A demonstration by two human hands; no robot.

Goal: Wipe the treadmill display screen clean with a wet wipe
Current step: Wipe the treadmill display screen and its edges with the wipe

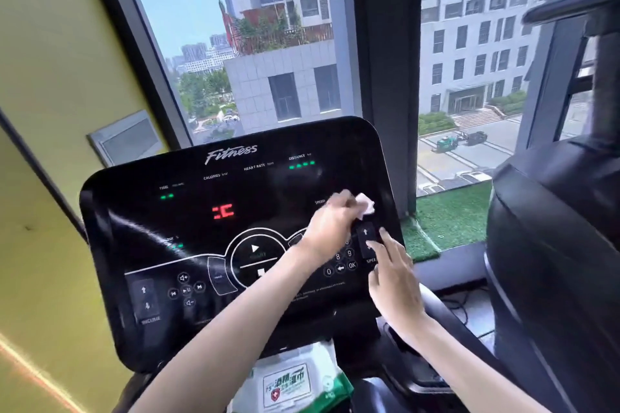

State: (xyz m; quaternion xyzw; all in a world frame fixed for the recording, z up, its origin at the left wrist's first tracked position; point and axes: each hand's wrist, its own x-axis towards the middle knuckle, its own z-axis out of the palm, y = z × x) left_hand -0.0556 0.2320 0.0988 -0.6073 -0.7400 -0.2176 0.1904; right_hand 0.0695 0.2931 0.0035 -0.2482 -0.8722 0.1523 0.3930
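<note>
At the centre of the frame, a glossy black treadmill display screen (235,211) is glowing with red and green digits before a tall window (174,10). Right of centre, the left hand (330,225) is gripping a crumpled white wet wipe (365,206) against the screen's right side. Just below, the right hand (394,278) is lying relaxed, straight fingertips (377,250) touching the black speed buttons (365,233). At the bottom edge, a white-and-green pack of wipes (295,379) is sitting beneath the console.

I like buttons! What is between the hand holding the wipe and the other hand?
In the head view, the black speed rocker with white arrows and round number keys lie between the left hand, gripping the white wet wipe, and the right hand.
</note>
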